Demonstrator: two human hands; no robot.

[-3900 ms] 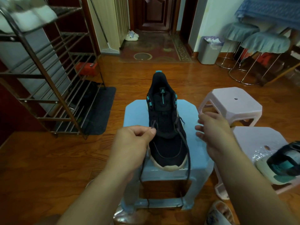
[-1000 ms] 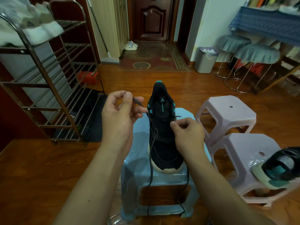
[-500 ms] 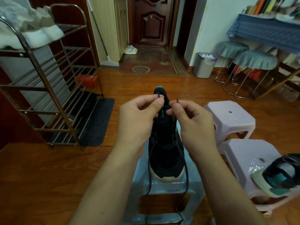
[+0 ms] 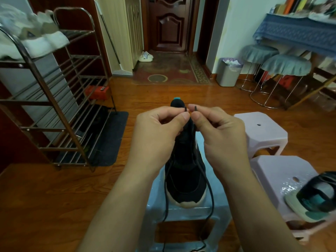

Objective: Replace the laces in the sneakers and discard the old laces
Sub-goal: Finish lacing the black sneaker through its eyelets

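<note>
Nearest the camera, two bare forearms reach forward over a pale blue plastic stool (image 4: 216, 195), on whose seat a black sneaker (image 4: 185, 180) stands with its cream toe cap toward the viewer and its heel tab away. A dark lace (image 4: 211, 193) runs from the lower part of the shoe in two long strands that sag over the front edge of the stool and dangle toward the floor before rising to the hands. The left hand (image 4: 158, 135) is closed in a narrow pinch, thumb against forefinger, on one lace tip, and the right hand (image 4: 221, 135) pinches the other tip the same way; the two ends are held side by side, almost touching, above the shoe's collar, as if being matched for length. Judging by that, the lace sits only through the bottom eyelets, so nearly all the threading of this shoe remains; whether this is the new lace cannot be told for sure. To the right, on the nearer of two pale pink stools (image 4: 272, 171), the second sneaker (image 4: 316, 199) lies on its side beside some crinkled clear wrapping, its lacing not readable from here, so it probably still awaits its turn. No loose old laces show. Farther off, against the wall past the wooden floor, a grey waste bin (image 4: 228, 73) with a liner stands well apart from the work, the likely place for discards.
</note>
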